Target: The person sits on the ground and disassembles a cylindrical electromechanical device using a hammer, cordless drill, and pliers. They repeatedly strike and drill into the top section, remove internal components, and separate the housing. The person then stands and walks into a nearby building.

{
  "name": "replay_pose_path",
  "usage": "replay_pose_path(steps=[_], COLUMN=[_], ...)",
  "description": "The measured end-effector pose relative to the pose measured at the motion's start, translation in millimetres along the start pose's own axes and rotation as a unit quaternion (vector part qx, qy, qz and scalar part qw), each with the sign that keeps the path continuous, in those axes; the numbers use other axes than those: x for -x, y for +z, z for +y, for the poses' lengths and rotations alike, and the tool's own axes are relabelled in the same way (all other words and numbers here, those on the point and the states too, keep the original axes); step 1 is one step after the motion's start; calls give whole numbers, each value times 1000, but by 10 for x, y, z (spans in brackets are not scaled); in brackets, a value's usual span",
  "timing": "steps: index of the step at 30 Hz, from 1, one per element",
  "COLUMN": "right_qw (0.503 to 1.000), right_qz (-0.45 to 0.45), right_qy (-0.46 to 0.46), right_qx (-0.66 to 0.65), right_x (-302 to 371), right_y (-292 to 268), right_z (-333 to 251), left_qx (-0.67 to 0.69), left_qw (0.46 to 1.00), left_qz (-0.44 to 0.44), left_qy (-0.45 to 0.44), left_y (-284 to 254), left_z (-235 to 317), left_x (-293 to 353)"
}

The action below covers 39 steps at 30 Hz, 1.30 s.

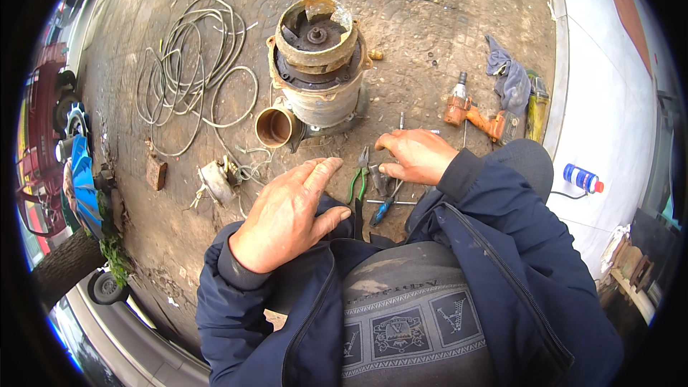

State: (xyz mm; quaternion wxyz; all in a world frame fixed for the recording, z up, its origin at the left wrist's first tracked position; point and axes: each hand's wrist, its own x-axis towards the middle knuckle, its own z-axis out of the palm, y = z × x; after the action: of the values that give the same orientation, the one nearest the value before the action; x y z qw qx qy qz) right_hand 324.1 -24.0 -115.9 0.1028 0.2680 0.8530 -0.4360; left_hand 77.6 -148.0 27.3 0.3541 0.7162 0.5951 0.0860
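– Brown ground [466, 0] carries our metal machine [319, 107], yes?
– Yes, upright, well left of the ground's right edge.
– How do we hold our fingers?
– Left hand [287, 208] extended, right hand [418, 156] with thumb and forefinger apart; we see both empty, near green-handled pliers [363, 165].
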Motion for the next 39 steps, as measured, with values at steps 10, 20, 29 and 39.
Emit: replay_pose_path(steps=[10,20,29,39], right_qw=[998,999,997,996], right_qz=[55,22,55,77], right_qy=[-19,-3,-23,24], right_qx=[9,29,41,24], right_x=[-4,-14,-30,-26], right_y=[99,105,97,-51], right_z=[123,208,317,379], left_qx=[3,258,385,394], left_qw=[999,942,862,814], left_qz=[38,194,324,412], left_qy=[-12,-96,-65,-106], left_y=[35,91,13,-117], left_z=[-128,-238,-311,-626], left_x=[-37,-125,-255,-266])
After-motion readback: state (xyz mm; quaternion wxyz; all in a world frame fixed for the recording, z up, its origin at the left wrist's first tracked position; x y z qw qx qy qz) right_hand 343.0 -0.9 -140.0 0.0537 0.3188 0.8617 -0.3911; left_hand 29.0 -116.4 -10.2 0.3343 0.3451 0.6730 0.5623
